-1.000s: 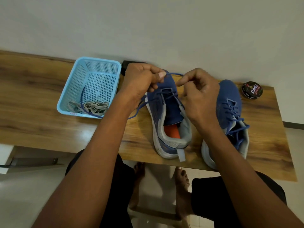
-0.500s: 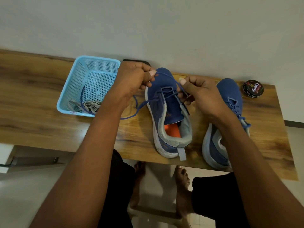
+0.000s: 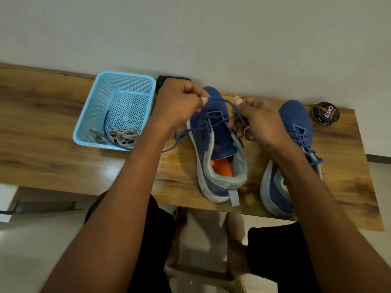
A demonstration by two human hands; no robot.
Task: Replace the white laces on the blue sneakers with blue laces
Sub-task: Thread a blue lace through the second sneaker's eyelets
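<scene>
Two blue sneakers stand on the wooden table. The left sneaker has a blue lace through only its front eyelets, and its orange insole shows. My left hand pinches one part of that lace above the toe. My right hand pinches the other part at the sneaker's right side, so the lace arcs between them. A loose tail of the lace trails left toward the basket. The right sneaker, partly behind my right forearm, is laced in blue.
A light blue mesh basket at the left holds the pale removed laces and a blue lace end. A round polish tin sits at the table's far right. A dark object lies behind my left hand. A wall backs the table.
My right hand moved from over the gap between the sneakers to the left sneaker's right eyelets. My left hand stayed above the toe, and the lace now arcs between the two hands.
</scene>
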